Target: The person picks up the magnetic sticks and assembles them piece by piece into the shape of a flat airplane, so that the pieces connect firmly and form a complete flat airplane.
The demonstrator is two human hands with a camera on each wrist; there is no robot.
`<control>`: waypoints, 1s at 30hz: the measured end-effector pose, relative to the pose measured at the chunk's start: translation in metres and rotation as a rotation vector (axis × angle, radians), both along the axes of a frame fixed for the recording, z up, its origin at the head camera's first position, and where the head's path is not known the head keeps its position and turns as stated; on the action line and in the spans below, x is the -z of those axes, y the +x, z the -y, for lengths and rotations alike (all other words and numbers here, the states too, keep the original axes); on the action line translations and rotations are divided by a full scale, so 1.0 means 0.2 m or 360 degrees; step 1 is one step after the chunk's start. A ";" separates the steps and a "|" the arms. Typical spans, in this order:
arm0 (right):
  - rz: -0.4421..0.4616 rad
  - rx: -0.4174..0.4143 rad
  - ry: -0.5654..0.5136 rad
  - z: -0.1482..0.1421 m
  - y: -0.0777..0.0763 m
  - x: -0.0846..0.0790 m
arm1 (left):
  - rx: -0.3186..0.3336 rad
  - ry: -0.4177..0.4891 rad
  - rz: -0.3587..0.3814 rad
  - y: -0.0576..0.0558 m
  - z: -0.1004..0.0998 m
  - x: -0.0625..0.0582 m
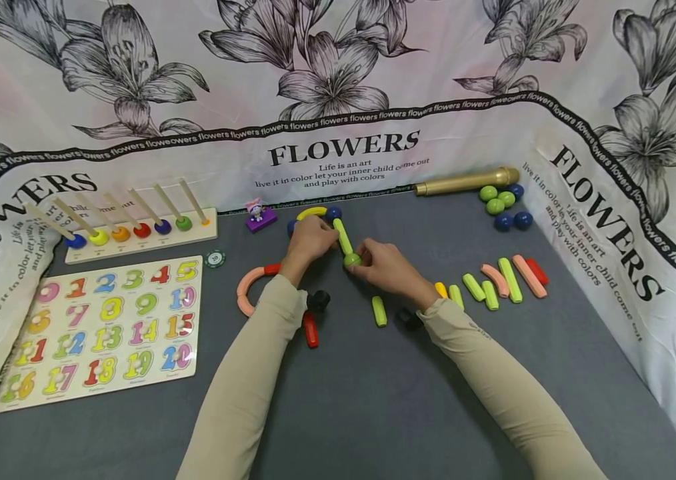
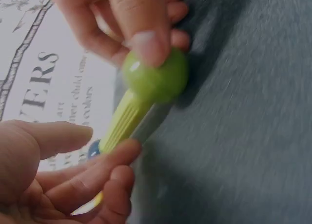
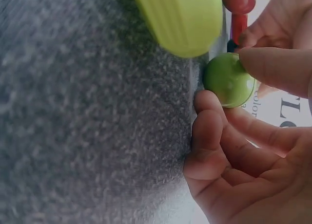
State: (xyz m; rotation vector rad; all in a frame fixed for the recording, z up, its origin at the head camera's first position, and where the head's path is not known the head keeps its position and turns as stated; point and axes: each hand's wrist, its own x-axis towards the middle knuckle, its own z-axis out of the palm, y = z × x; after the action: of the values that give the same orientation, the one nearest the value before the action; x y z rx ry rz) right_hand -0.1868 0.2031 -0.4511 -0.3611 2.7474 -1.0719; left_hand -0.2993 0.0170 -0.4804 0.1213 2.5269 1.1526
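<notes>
My right hand (image 1: 391, 268) pinches a shiny green ball (image 2: 158, 78) between thumb and fingers. The ball sits on the near end of a ribbed yellow-green rod (image 1: 342, 235), whose far end meets a dark blue ball (image 1: 333, 213). A curved yellow piece (image 1: 312, 211) joins that blue ball, and another blue ball (image 1: 291, 228) shows beside my left hand (image 1: 312, 241). In the left wrist view, the left thumb stands apart from the rod while the fingers lie against or just beside it; contact is unclear. Behind the left arm lie a salmon curved piece (image 1: 243, 290) and red rods (image 1: 311, 331).
A loose yellow-green rod (image 1: 379, 311) lies near the right wrist. Further right are several rods (image 1: 512, 280), green balls (image 1: 488, 193), blue balls (image 1: 523, 220) and a gold microphone-like stick (image 1: 467, 181). At left stand a number board (image 1: 104, 320), a peg stacker (image 1: 140, 240) and a small figurine (image 1: 257, 212).
</notes>
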 end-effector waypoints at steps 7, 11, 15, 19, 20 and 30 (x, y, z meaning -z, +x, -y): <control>-0.0038 0.0034 -0.0041 -0.06 0.03 -0.01 | 0.0129 0.0028 -0.0308 0.24 0.16 -0.26; -0.0055 0.0060 -0.0037 -0.15 0.05 -0.05 | 0.0205 -0.0027 -0.0423 0.30 0.25 -0.26; -0.0069 0.0138 0.0009 -0.29 0.06 -0.09 | 0.0320 -0.0133 -0.0510 0.35 0.33 -0.26; -0.0066 0.0244 0.0089 -0.45 0.07 -0.12 | 0.0413 -0.0294 -0.0554 0.38 0.38 -0.27; -0.0076 0.0266 0.0110 -0.49 0.07 -0.13 | 0.0428 -0.0335 -0.0558 0.39 0.39 -0.27; -0.0171 0.0307 0.0300 -0.78 0.22 -0.17 | 0.0493 -0.0468 -0.0477 0.44 0.43 -0.23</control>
State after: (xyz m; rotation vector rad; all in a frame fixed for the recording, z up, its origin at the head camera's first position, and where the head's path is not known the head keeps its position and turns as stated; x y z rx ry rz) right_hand -0.1421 0.3585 -0.4172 -0.1323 2.9989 -0.8446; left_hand -0.2121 -0.0698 -0.4339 0.6254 2.7723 0.6765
